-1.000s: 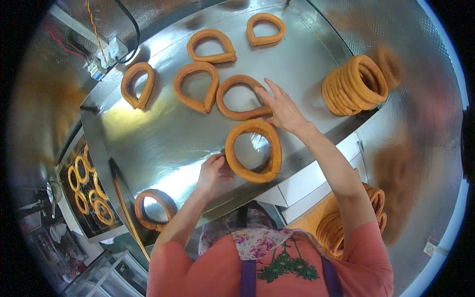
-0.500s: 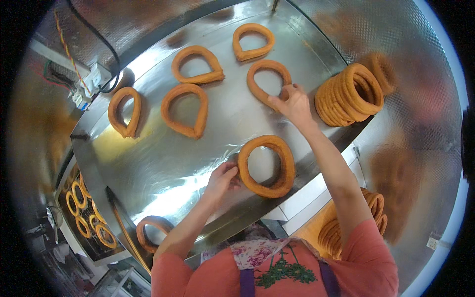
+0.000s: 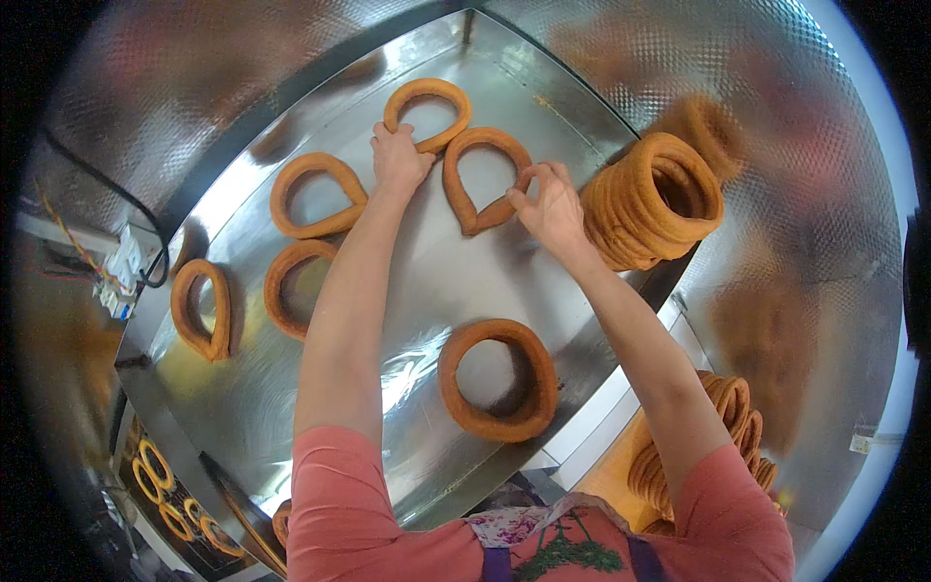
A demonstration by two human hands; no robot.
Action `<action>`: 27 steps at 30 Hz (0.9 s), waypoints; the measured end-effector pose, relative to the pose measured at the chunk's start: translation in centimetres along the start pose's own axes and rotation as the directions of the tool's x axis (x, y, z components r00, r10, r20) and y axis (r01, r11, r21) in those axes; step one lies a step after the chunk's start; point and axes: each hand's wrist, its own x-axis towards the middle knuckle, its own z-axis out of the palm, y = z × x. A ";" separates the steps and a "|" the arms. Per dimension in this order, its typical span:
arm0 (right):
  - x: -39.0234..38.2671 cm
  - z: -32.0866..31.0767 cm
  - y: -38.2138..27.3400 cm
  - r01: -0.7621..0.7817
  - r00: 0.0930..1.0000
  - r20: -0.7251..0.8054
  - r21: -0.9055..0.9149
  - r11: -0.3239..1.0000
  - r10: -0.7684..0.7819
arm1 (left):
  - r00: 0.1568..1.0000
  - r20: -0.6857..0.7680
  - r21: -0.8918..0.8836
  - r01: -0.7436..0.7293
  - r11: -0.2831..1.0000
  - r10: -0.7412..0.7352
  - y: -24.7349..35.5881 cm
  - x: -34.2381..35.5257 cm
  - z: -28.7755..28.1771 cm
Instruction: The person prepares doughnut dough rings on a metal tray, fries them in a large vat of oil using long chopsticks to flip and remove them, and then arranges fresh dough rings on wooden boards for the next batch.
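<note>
Both hands are working at a teardrop-shaped dough ring (image 3: 485, 175) lying on the far part of the steel tabletop (image 3: 427, 281).

The right hand (image 3: 551, 206) is pinching the ring's right edge with closed fingers, while the left hand (image 3: 400, 157) is resting with curled fingers at its left side, also touching a second ring (image 3: 427, 109) lying just beyond. A tall stack of rings (image 3: 655, 199) is standing just beside the right hand, crowding that side. Three more rings (image 3: 315, 194) (image 3: 291, 286) (image 3: 202, 308) are lying off to the left, well apart from the hands, and a round ring (image 3: 497, 380) is sitting nearer the person, between the forearms. Another stack (image 3: 722, 436) is showing below the tabletop's edge on the right.
</note>
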 end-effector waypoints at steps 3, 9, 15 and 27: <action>-0.4 0.3 1.1 -0.017 1.000 -0.016 0.007 1.000 0.017 | 0.991 -0.041 -0.025 -0.127 0.992 0.125 -0.2 1.3 1.7; 0.6 1.5 3.8 -0.337 0.941 0.089 0.346 0.875 0.327 | 0.986 -0.165 -0.269 -0.023 0.963 -0.023 0.6 -1.4 1.3; 1.2 2.5 3.5 -0.599 0.791 0.408 0.668 0.442 0.455 | 0.939 0.304 -0.621 0.324 0.714 -0.161 1.8 -5.6 2.2; 10.8 1.1 -3.0 -0.308 0.938 0.178 0.822 0.479 0.297 | 0.968 0.250 -0.808 0.211 0.549 -0.004 2.0 6.7 -4.9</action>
